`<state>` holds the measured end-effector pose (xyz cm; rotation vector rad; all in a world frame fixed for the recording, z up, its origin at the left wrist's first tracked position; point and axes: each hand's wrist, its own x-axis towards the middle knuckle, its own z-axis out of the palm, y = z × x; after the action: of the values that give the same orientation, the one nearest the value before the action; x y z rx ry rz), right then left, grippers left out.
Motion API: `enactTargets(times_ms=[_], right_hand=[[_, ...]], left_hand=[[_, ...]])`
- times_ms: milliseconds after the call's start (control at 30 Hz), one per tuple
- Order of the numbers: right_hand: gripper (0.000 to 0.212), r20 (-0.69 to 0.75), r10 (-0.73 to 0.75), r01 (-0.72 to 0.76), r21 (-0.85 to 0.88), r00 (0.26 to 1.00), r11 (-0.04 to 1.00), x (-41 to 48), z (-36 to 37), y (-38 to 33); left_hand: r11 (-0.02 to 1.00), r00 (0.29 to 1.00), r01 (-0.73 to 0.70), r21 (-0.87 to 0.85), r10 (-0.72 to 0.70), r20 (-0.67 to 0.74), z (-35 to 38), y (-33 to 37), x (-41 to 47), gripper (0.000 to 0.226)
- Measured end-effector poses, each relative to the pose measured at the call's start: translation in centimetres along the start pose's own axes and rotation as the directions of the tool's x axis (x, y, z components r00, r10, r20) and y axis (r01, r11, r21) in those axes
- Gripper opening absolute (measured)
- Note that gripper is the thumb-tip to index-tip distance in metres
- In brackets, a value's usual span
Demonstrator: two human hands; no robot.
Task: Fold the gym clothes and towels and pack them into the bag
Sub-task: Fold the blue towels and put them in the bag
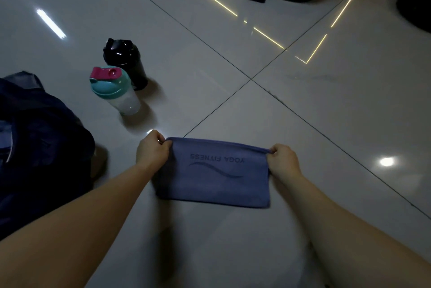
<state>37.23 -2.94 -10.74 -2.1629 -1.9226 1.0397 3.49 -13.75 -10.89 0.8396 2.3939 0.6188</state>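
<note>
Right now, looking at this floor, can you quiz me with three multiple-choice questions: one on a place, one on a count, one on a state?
1. Where is the dark bag relative to the blue towel?
A) to the person's left
B) to the person's right
C) underneath it

2. How many bottles stand on the floor?
A) one
B) two
C) four

3. What are the hands doing to the towel?
A) each pinches a far corner
B) both lie flat on it
C) neither touches it

Answers:
1 A: the bag fills the left edge of the view.
2 B: a black bottle and a teal-lidded bottle stand side by side.
3 A: the left hand and right hand each grip one far corner.
</note>
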Motion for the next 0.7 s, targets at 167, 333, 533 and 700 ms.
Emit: enactTargets(times_ms=[167, 333, 533, 700], right_hand=[[0.018, -0.150, -0.055, 0.049, -0.046, 0.987, 0.998, -1.2, -0.5, -0.3], [0.036, -0.193, -0.600, 0.504, -0.382, 0.776, 0.775, -6.2, 3.3, -1.5], [0.063, 0.178, -0.625, 0.614, -0.511, 0.760, 0.601, -9.4, 7.4, 3.7], [0.077, 0.190, -0.487, 0.495, -0.593, 0.852, 0.635, -9.2, 5.5, 6.6]], left_hand=[[0.995, 0.990, -0.100, 0.023, 0.102, -0.102, -0.1, 0.5, -1.7, 0.014], [0.751, 0.792, -0.587, 0.301, 0.610, 0.025, 3.1, -1.4, -7.1, 0.047], [0.604, 0.750, -0.654, 0.455, 0.595, 0.288, 5.5, -4.7, -8.8, 0.073], [0.590, 0.762, -0.639, 0.493, 0.574, 0.300, 4.5, -5.2, -8.6, 0.080]])
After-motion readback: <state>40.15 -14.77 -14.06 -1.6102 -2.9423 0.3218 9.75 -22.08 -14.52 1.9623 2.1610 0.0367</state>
